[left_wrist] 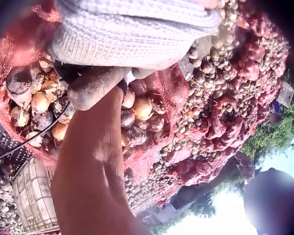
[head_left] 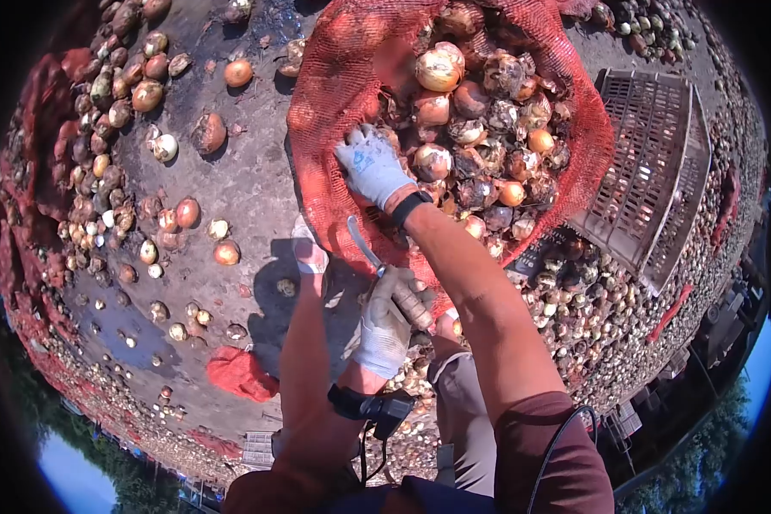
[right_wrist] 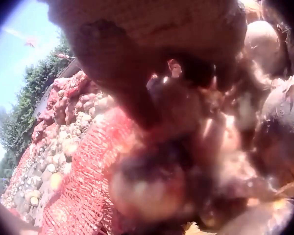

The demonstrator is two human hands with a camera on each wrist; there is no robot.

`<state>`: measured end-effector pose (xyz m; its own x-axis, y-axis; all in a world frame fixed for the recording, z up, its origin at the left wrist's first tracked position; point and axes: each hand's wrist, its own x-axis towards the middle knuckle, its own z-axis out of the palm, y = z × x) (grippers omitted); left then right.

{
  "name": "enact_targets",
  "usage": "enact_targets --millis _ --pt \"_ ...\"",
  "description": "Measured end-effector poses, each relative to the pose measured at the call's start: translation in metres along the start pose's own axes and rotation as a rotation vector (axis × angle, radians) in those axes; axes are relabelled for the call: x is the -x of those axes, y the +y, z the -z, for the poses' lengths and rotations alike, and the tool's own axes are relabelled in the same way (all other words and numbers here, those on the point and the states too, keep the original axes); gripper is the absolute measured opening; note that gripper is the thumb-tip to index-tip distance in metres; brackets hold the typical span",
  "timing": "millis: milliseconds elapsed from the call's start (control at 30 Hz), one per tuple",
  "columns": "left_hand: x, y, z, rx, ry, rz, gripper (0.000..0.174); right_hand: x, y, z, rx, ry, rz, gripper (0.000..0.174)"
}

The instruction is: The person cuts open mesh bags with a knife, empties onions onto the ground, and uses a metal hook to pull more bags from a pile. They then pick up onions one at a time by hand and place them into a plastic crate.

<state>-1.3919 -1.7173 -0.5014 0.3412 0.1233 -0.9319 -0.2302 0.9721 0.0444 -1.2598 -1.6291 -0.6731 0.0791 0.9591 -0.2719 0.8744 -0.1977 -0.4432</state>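
Observation:
A red mesh sack [head_left: 588, 137] stands wide, full of onions [head_left: 433, 163]. My right hand [head_left: 373, 167], in a pale glove, lies at its left inner side, fingers bent down against mesh and onions; their tips are partly hidden. In the right wrist view the glove [right_wrist: 152, 44] is dark above a blurred onion [right_wrist: 147, 191]. My left hand [head_left: 385, 325], gloved, grips the handle of a curved blade [head_left: 364, 244] just below the sack's near edge. The left wrist view shows that glove [left_wrist: 132, 34] round the worn handle [left_wrist: 95, 88], over my right forearm [left_wrist: 90, 156].
A slatted plastic crate [head_left: 647, 163] tilts against the sack's right side. Loose onions [head_left: 207, 134] lie on the ground to the left, beside a crumpled red mesh piece [head_left: 242, 373]. Heaps of onions spread around. A person [left_wrist: 274, 200] is at the lower right of the left wrist view.

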Motion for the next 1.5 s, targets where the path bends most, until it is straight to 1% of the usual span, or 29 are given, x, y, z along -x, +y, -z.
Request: enact_targets --millis 33,133,167,200,233,267,300,333,400,467,533,567,600,667,700,733,767,833,900,967,1000,1067,1133,1200,1267,1333,1367,1467,1500 --pt "-0.001 -0.002 0.006 -0.011 -0.078 -0.044 0.031 -0.004 -0.007 -0.014 0.112 -0.12 0.041 0.019" --pt "-0.002 -0.001 0.001 0.009 0.011 -0.044 0.032 0.007 -0.025 -0.021 0.279 -0.209 0.112 0.017" --pt "0.001 0.002 -0.002 0.014 0.032 -0.035 0.031 0.024 -0.021 -0.019 0.159 -0.203 0.086 0.019" --pt "0.004 0.002 -0.003 0.016 0.067 -0.016 0.03 0.04 -0.021 -0.008 0.109 -0.11 0.007 0.028" --pt "0.003 0.004 -0.006 0.016 0.088 -0.003 0.03 0.064 -0.017 0.018 0.019 0.062 0.043 0.044" --pt "0.002 0.006 -0.007 0.018 0.111 0.015 0.029 0.085 -0.015 0.049 -0.07 -0.019 -0.063 0.056" --pt "0.001 0.003 -0.002 0.017 0.041 0.007 0.029 0.113 -0.006 0.065 -0.043 0.112 -0.138 0.062" --pt "0.0 0.0 -0.002 -0.009 0.04 0.012 0.032 0.14 0.008 0.087 -0.015 0.152 -0.236 0.07" --pt "0.001 -0.003 -0.004 -0.059 0.04 0.019 0.039 0.194 0.034 0.147 0.049 0.38 -0.393 0.073" --pt "0.003 0.001 -0.008 -0.086 0.056 0.048 0.039 0.232 0.066 0.21 0.328 0.724 -0.419 0.077" --pt "0.002 0.0 -0.01 -0.089 0.066 0.03 0.04 0.272 0.113 0.257 0.587 0.969 -0.553 0.076" --pt "0.002 0.002 -0.013 -0.092 0.077 0.047 0.041 0.293 0.142 0.271 0.475 1.087 -0.616 0.076" --pt "0.003 0.002 -0.015 -0.083 0.062 0.053 0.041 0.295 0.147 0.287 0.849 0.877 -0.803 0.076" --pt "0.005 0.003 -0.016 -0.068 0.032 0.055 0.042 0.285 0.154 0.277 0.861 0.626 -0.885 0.077" --pt "0.002 -0.002 -0.011 -0.038 0.016 0.025 0.039 0.269 0.15 0.269 0.582 0.595 -0.724 0.076" --pt "0.001 0.0 -0.011 -0.025 0.017 0.023 0.037 0.24 0.133 0.252 0.491 0.568 -0.601 0.072" --pt "0.002 0.003 -0.01 -0.017 0.021 0.024 0.034 0.205 0.107 0.241 0.407 0.49 -0.575 0.069" --pt "0.006 0.007 -0.013 0.017 0.009 0.01 0.032 0.142 0.085 0.221 0.449 0.358 -0.444 0.06" --pt "0.007 0.007 -0.013 0.023 -0.014 0.015 0.033 0.081 0.085 0.201 0.286 0.398 -0.333 0.053" --pt "0.007 0.0 -0.007 0.017 -0.07 -0.038 0.033 0.03 0.101 0.184 0.358 0.427 -0.314 0.041" --pt "0.007 -0.002 -0.006 0.008 -0.057 -0.039 0.035 0.012 0.106 0.176 0.326 0.315 -0.399 0.039" --pt "0.007 -0.002 -0.006 -0.018 -0.031 -0.039 0.039 0.005 0.105 0.163 0.394 -0.007 -0.502 0.041" --pt "0.01 0.004 -0.009 -0.012 -0.017 -0.017 0.039 0.03 0.09 0.154 0.358 -0.169 -0.486 0.048" --pt "0.01 0.007 -0.013 0.014 -0.034 0.004 0.039 0.08 0.063 0.128 0.207 -0.096 -0.413 0.057" --pt "0.009 0.007 -0.013 0.058 -0.058 0.018 0.038 0.122 0.047 0.095 0.185 -0.162 -0.257 0.067" --pt "0.013 0.014 -0.02 0.051 -0.039 -0.021 0.035 0.131 0.022 0.104 0.019 -0.665 -0.315 0.071" --pt "0.014 0.017 -0.023 0.049 -0.029 -0.043 0.034 0.127 0.012 0.114 -0.022 -0.799 -0.403 0.075" --pt "0.01 0.017 -0.019 0.012 -0.057 -0.059 0.033 0.111 0.034 0.126 0.099 -0.036 -0.254 0.076" --pt "0.011 0.017 -0.021 0.023 -0.059 -0.05 0.034 0.089 0.04 0.138 0.15 0.088 -0.247 0.076"
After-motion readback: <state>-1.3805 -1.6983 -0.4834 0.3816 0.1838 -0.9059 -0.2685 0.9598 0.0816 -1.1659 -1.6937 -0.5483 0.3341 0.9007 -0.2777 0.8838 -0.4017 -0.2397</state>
